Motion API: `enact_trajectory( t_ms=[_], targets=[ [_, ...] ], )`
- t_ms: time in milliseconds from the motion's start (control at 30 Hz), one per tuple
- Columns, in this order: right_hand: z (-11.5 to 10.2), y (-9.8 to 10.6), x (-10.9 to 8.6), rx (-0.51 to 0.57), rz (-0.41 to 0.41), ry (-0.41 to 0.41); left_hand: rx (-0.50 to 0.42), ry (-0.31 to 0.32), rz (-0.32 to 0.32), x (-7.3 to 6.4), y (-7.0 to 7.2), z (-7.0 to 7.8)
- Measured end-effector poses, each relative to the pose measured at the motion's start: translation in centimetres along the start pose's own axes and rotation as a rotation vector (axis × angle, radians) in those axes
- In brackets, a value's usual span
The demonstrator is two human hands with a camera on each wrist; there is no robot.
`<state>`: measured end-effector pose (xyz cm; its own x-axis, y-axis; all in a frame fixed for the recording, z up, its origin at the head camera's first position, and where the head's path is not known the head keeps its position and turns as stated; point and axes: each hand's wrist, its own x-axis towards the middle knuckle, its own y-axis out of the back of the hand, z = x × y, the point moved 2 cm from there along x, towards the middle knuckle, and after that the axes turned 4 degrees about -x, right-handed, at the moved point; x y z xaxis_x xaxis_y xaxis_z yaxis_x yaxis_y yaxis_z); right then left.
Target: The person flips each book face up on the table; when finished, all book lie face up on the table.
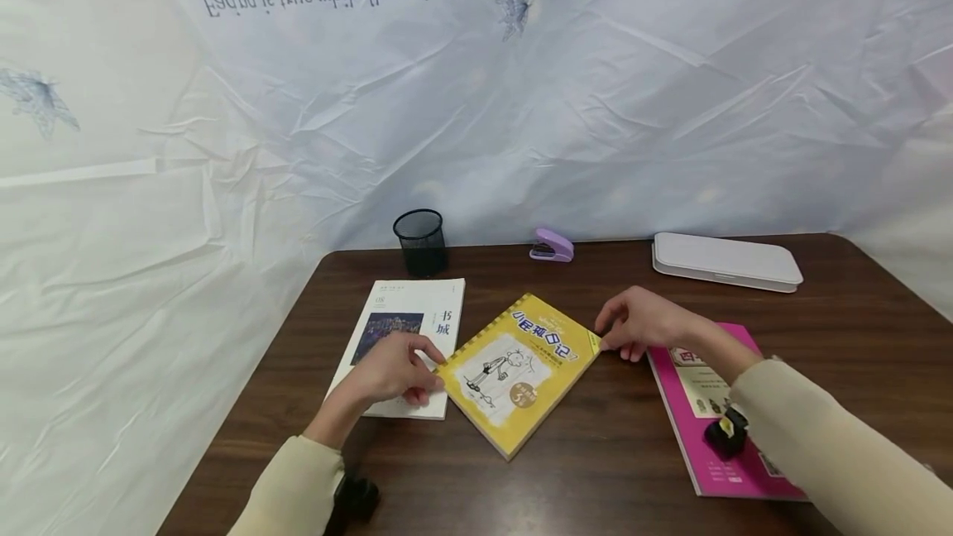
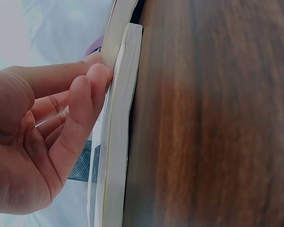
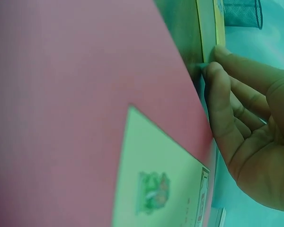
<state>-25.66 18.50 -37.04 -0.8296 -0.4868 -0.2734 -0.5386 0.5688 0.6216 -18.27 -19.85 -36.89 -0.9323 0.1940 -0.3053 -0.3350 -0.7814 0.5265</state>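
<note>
Yellow 小屁孩日记 paperback (image 1: 514,377) sits between left and right edges of wood-grain table (image 1: 596,470); left hand (image 1: 395,369) pinches its left corner, right hand (image 1: 646,323) its right corner, opposed grips presumably chosen for level, even support

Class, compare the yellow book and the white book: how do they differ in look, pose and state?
The yellow book shows a cartoon figure; the white book has a dark picture.
The yellow book is turned diagonally; the white book sits straighter to the table.
Both hands pinch the yellow book; the left hand partly hides the white book.
Both covers face up.
</note>
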Motion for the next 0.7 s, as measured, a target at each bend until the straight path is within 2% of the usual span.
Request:
enact_trajectory(
  t_ms=[367, 700],
  targets=[
    [0.2, -0.2, 0.7, 0.018, 0.124, -0.055, -0.004, -0.006, -0.036, -0.6, -0.3, 0.0],
    [0.2, -0.3, 1.3, 0.004, 0.183, -0.049, -0.025, -0.074, -0.083, -0.8, -0.7, -0.1]
  ],
)
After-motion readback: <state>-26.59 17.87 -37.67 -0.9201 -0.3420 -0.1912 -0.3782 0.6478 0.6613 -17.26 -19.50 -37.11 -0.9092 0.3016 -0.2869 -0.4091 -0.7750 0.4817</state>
